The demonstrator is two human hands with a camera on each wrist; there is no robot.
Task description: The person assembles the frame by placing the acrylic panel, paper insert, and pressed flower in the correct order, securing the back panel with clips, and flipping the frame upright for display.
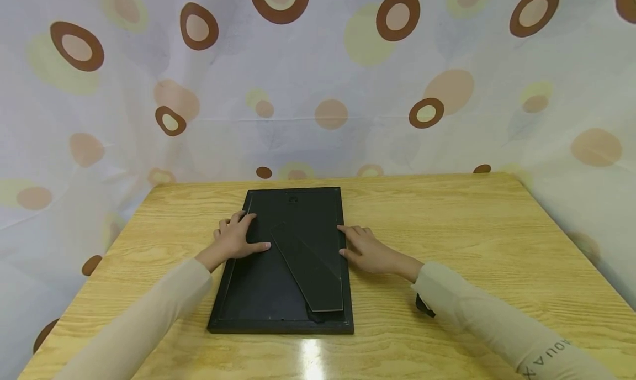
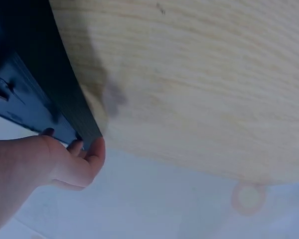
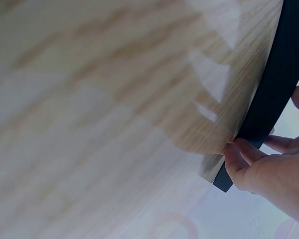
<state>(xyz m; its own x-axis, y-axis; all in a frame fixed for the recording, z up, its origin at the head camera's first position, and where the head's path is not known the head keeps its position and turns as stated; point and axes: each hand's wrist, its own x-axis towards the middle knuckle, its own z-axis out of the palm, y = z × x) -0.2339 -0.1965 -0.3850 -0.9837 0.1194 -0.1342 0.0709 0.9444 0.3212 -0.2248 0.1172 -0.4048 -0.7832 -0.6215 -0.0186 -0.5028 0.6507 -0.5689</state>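
Note:
A black picture frame [image 1: 258,291] lies face down on the wooden table, its back up. On that back a slanted stand leg [image 1: 318,280] lies folded flat, and a small hanger [image 1: 293,200] shows near the far edge. My left hand [image 1: 236,239] grips the frame's left edge, thumb stretched over the back; in the left wrist view its fingers [image 2: 95,154] bend round the rim. At the right edge my right hand [image 1: 370,253] holds the rim between thumb and fingers. The right wrist view shows fingertips [image 3: 234,154] against the frame's side. The frame's front is hidden.
The light wooden table [image 1: 447,220] reaches out on both sides of the frame. Behind and beside it hangs a pale curtain [image 1: 308,76] with brown and yellow spots. Something small and black [image 1: 424,306] shows under the right sleeve.

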